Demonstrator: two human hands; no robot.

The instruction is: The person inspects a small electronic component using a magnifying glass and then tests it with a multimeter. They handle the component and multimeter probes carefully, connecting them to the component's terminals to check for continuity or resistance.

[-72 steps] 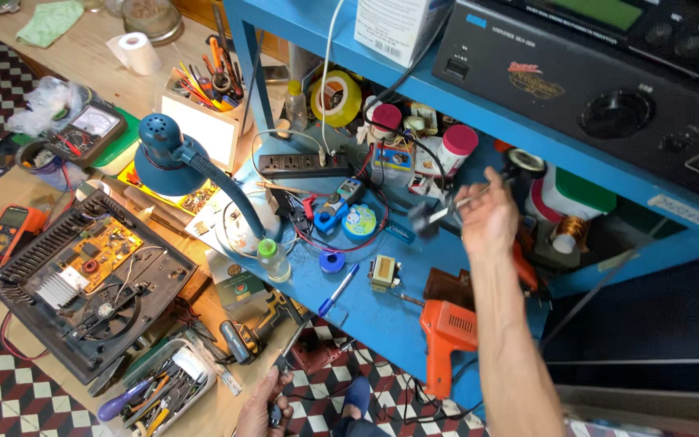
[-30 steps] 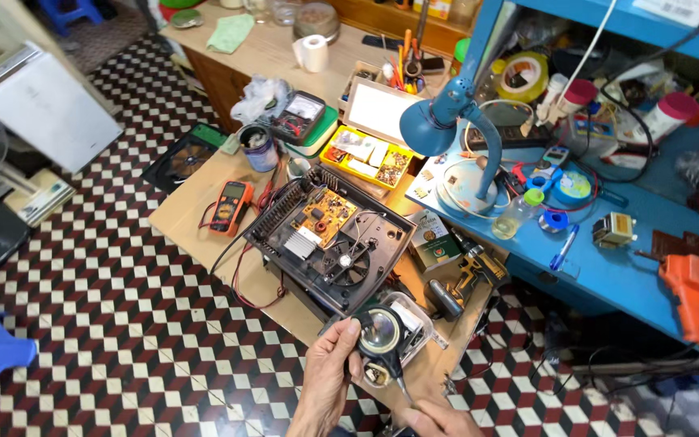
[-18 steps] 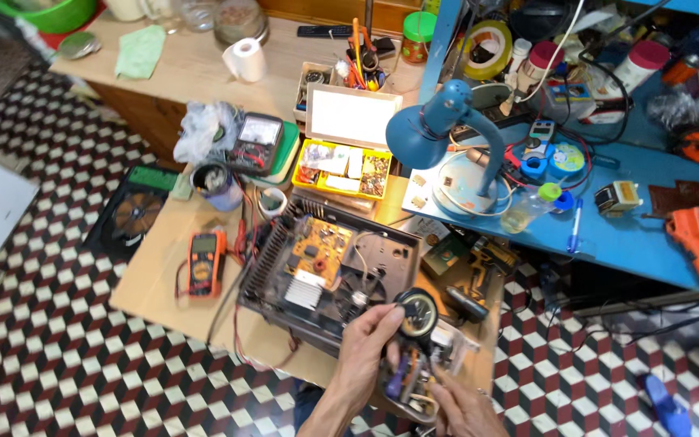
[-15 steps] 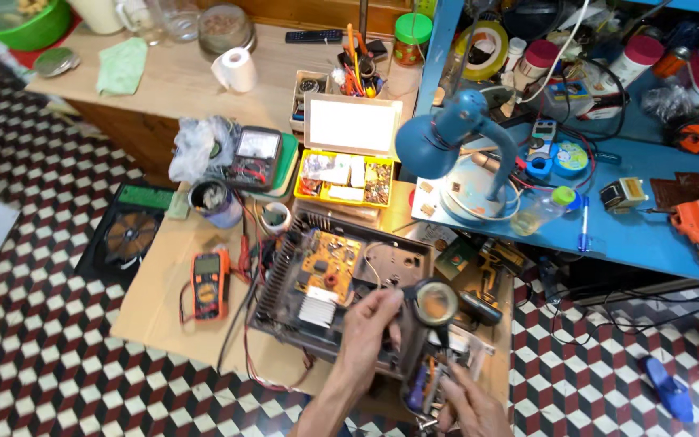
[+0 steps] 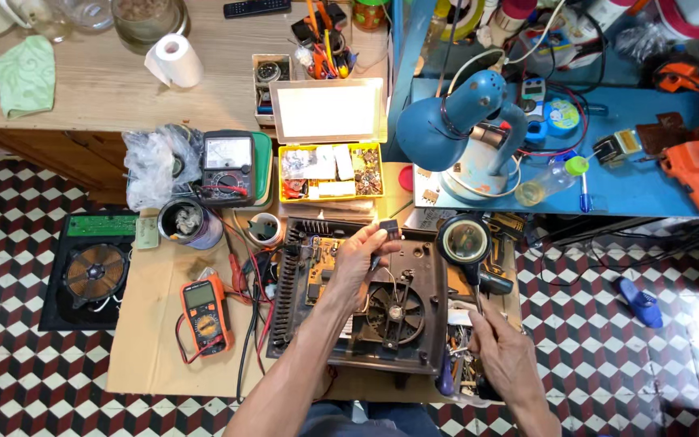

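Two hands at work over an opened appliance on a crowded repair surface [image 5: 155, 340].

The dark opened appliance [image 5: 366, 299], its fan showing, lies on the surface under a blue desk lamp [image 5: 455, 129]. The left hand [image 5: 357, 263] hovers above it, grip clamped on a small dark component [image 5: 389, 229]. The right hand [image 5: 507, 356], grip closed on the handle, holds a round magnifying glass [image 5: 464, 239] just beside the appliance's right edge.

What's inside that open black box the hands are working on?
Inside the open black box sits a round fan and a tan circuit board. The left hand, pinching a small dark part, covers much of the board, so the rest stays hidden.
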